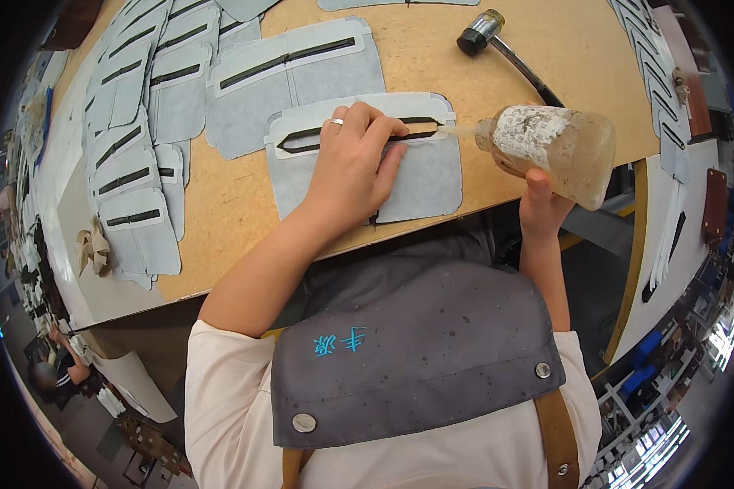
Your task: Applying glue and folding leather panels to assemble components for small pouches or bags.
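A grey fabric-like panel (pixel 416 179) lies on the table's near edge, with a long slot edged in black near its top. My left hand (pixel 355 159) rests on this panel with bent fingers. Its index fingertip and thumb are at the slot's black edge, gripping there. A ring is on one finger. My right hand (pixel 542 204) is closed round a cloudy, stained plastic squeeze bottle (pixel 587 155) with a worn white label. The bottle is tilted on its side, its narrow pale nozzle (pixel 458 129) pointing left at the slot's right end.
Beyond the panel lies another grey panel (pixel 318 81). Overlapping panels (pixel 122 163) cover the table's left side. A mallet (pixel 514 57) with a black handle lies at the far right. A crumpled tan cloth (pixel 94 247) is at the left edge. More panels (pixel 669 138) line the right.
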Demonstrator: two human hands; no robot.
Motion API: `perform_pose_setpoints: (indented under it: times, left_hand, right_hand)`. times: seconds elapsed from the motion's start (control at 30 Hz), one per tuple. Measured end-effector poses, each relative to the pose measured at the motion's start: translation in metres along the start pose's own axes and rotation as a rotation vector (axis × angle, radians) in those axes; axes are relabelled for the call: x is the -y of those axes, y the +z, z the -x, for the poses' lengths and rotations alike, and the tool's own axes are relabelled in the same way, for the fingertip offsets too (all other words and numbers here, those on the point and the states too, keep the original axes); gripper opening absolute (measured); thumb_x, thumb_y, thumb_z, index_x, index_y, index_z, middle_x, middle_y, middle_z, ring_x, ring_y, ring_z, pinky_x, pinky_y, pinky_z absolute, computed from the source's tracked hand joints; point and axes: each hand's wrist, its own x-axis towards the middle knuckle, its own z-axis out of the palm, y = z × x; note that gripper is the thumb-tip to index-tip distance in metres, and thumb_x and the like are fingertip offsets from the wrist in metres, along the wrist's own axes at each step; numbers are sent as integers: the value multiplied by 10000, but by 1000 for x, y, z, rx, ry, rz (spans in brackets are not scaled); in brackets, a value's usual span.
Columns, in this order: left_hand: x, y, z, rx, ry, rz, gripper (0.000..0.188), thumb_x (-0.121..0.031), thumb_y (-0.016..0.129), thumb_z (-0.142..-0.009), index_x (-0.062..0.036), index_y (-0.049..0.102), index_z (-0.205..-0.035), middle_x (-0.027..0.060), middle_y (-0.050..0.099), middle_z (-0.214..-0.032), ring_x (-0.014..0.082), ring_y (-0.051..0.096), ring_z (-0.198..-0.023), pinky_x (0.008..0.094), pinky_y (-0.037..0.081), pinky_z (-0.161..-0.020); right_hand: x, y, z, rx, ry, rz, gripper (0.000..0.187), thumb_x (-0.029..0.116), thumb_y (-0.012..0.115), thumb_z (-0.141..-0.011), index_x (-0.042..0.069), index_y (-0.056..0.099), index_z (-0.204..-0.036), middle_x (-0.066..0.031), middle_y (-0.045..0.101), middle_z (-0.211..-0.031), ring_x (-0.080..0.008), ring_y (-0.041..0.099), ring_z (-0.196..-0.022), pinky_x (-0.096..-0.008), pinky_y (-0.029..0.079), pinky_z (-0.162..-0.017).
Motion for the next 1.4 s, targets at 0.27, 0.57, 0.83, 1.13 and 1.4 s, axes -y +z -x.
perform_pose_setpoints:
  times: [0.27,0.57,0.83,1.13,1.4]
  left_hand:
    - [3,4,4,-36,44,1,152,-55,667,-797,-60,603,-934,89,516,-913,275,498,-887,381,384,-774]
    - [-1,1,-1,-37,36,-5,156,-35,672,-791,-56,608,-931,84,531,-913,271,511,-897,376,395,-798]
    - [1,3,2,-45,33,4,154,-33,667,-790,-63,607,-929,92,525,-910,282,507,-886,381,386,-795]
    - [0,4,3,-46,41,5,153,-32,661,-792,-68,608,-931,91,510,-908,286,494,-876,383,374,-782]
    - [3,6,2,-75,56,9,133,-37,666,-789,-75,596,-896,71,512,-897,270,485,-864,380,369,-767]
  right_hand:
    - [10,-22,-25,-77,439,-809,687,488,665,-860,81,392,-1341,-75,527,-1260,-200,579,-1048,-350,521,-679]
    - [4,0,-31,-190,66,-82,710,486,672,-856,49,376,-1330,-100,543,-1201,-214,583,-996,-338,503,-572]
    - [7,2,-29,-68,-11,26,749,396,691,-864,7,314,-1381,-99,482,-1302,-234,520,-1161,-404,430,-979]
    - [4,1,-30,-7,-18,26,783,387,708,-853,6,290,-1395,-102,479,-1306,-240,500,-1199,-401,392,-1029]
    - [4,-24,-52,-257,46,-83,779,576,602,-854,52,351,-1374,-115,519,-1240,-235,610,-1005,-355,580,-647]
